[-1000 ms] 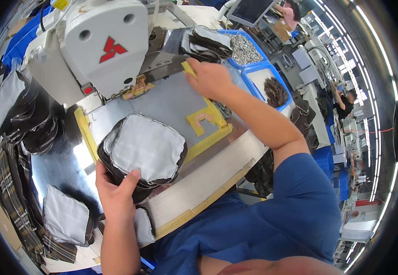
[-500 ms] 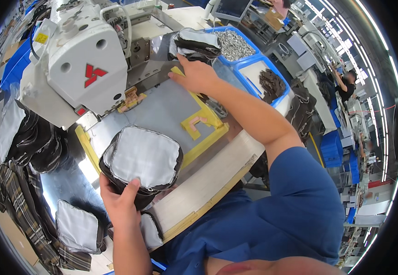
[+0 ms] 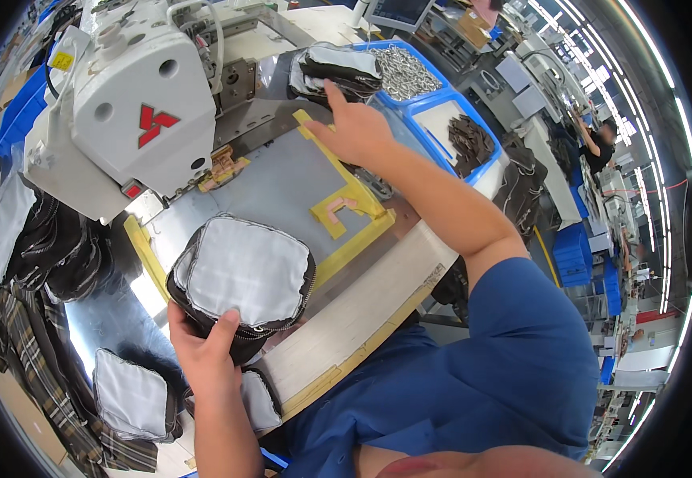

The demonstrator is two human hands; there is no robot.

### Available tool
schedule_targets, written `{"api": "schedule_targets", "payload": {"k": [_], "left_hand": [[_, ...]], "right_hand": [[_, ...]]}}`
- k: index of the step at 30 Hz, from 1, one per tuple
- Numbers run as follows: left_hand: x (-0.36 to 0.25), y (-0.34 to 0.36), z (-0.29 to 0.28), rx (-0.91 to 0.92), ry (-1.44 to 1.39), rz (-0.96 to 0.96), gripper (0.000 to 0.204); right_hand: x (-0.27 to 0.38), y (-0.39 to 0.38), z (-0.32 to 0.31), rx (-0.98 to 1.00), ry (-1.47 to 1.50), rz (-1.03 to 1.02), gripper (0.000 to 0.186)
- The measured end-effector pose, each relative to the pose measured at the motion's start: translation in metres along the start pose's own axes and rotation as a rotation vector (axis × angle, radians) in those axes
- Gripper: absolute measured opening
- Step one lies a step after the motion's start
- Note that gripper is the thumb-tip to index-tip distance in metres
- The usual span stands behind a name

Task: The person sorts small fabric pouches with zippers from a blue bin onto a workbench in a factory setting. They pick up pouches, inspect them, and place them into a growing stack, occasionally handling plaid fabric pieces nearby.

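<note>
My left hand (image 3: 206,350) grips the near left edge of a black zippered pouch (image 3: 246,267) with a white lining panel on top, thumb on the white panel. The pouch is over the near left part of the yellow-taped grey plate (image 3: 270,179). Out at the far side, my right hand (image 3: 354,131) has its fingers apart and holds nothing. Its index fingertip is at a small stack of black and white pouches (image 3: 336,68); whether it touches cannot be told. Thumb and palm are above the yellow tape.
A white sewing machine head (image 3: 135,119) stands at the left of the plate. Blue trays with metal pulls (image 3: 406,72) and dark strips (image 3: 469,143) lie at the far right. More pouches (image 3: 131,394) and plaid cloth (image 3: 39,358) are at left.
My right hand has moved slightly right and away from me, its index finger now closer over the far stack. The left hand keeps hold of the pouch, almost still. The view has shifted a little.
</note>
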State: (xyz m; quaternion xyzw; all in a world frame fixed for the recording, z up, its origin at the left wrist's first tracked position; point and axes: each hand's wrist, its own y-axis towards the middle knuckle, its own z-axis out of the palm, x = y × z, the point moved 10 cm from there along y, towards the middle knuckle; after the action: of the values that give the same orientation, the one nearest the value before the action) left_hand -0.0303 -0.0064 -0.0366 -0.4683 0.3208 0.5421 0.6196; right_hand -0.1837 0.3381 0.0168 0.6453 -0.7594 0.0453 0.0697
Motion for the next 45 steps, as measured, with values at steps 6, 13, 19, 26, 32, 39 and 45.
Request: {"api": "schedule_targets", "payload": {"k": [6,13,19,26,32,39,45], "left_hand": [[0.002,0.001,0.0,0.022,-0.025,-0.027,0.067],[-0.002,0.0,0.001,0.019,-0.006,-0.015,0.064],[-0.001,0.002,0.002,0.036,-0.019,-0.024,0.06],[-0.003,0.003,0.005,0.068,-0.04,0.0,0.057],[-0.007,-0.003,0.006,0.111,0.031,0.036,0.053],[-0.006,-0.007,0.017,0.287,-0.184,0.022,0.051],[-0.004,-0.006,0.014,0.247,-0.168,0.025,0.053]], "right_hand": [[-0.019,0.0,0.0,-0.071,-0.074,-0.027,0.088],[0.003,0.018,-0.008,-0.11,-0.095,-0.09,0.078],[0.008,0.004,-0.07,-0.713,-0.054,-0.333,0.04],[-0.029,0.022,-0.117,-0.952,-0.015,-0.392,0.018],[0.084,-0.11,-0.116,-0.687,0.329,-0.574,0.018],[0.157,-0.18,-0.026,-0.084,0.528,-0.836,0.018],[0.15,-0.184,-0.049,-0.087,0.57,-0.767,0.015]]}}
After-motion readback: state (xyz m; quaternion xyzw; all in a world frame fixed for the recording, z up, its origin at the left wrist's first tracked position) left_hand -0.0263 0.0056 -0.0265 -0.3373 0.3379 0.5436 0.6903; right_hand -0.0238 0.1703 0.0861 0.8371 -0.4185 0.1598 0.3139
